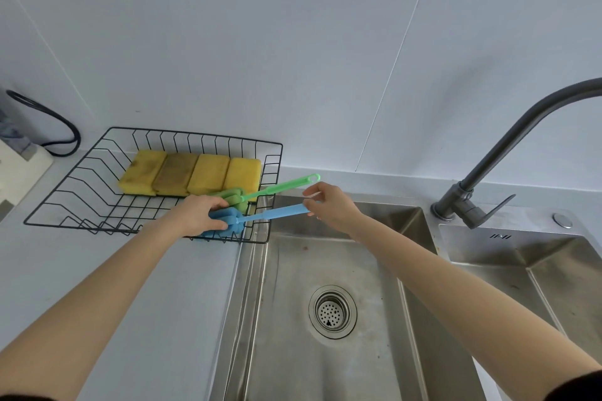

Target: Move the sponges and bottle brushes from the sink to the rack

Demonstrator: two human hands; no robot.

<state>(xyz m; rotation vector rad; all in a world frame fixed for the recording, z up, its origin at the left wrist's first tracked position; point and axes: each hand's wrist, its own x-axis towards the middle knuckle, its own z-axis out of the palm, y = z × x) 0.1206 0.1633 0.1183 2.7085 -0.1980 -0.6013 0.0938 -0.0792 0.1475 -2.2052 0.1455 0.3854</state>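
Observation:
Several yellow sponges [192, 174] lie side by side at the back of the black wire rack [81, 185]. A green bottle brush [283, 185] rests in the rack's right end, its handle sticking out over the rim. In front of it lies a blue bottle brush [280, 212]. My left hand [198, 215] grips its blue foam head inside the rack. My right hand [332, 208] pinches the end of its handle above the sink's left edge. The steel sink [325, 270] holds no sponge or brush that I can see.
A dark grey tap [482, 179] rises at the right, between the main basin and a second basin [537, 257]. The drain strainer [332, 312] sits mid-basin. A black cable [55, 120] and a white appliance [19, 169] stand on the counter left of the rack.

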